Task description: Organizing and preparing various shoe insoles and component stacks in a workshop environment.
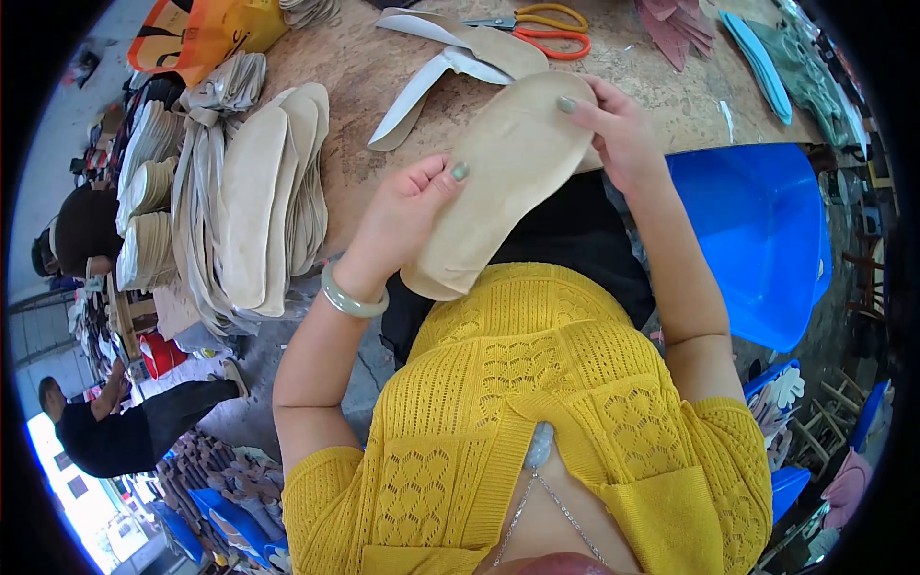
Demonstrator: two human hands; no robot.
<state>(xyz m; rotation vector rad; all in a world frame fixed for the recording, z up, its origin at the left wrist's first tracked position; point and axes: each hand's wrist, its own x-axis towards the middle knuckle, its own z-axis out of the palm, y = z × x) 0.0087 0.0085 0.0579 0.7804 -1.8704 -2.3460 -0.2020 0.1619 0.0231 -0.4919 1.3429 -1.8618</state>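
In the head view, the left hand (407, 216) pinches the left edge of a tan sole-shaped piece (513, 168), near one o'clock. The right hand (621, 134) pinches its top end. A tan pile (257, 206) sits at ten o'clock, a blue tub (752, 235) at three.

Soft, even light is washing over the tabletop (350, 110), and the beige piece (517, 158) is reading pale and clear. Both the left hand (404, 213) and the right hand (623, 134) are showing up crisply! Down at lower left, a bright opening (84, 513) is blowing out to white, blue fringing its edge. The bangle (353, 301) is catching small glints, while the black cloth (575, 240) is sinking into shadow. Out wide, the fisheye is bending straight lines, the background is softening, and black is swallowing the corners.
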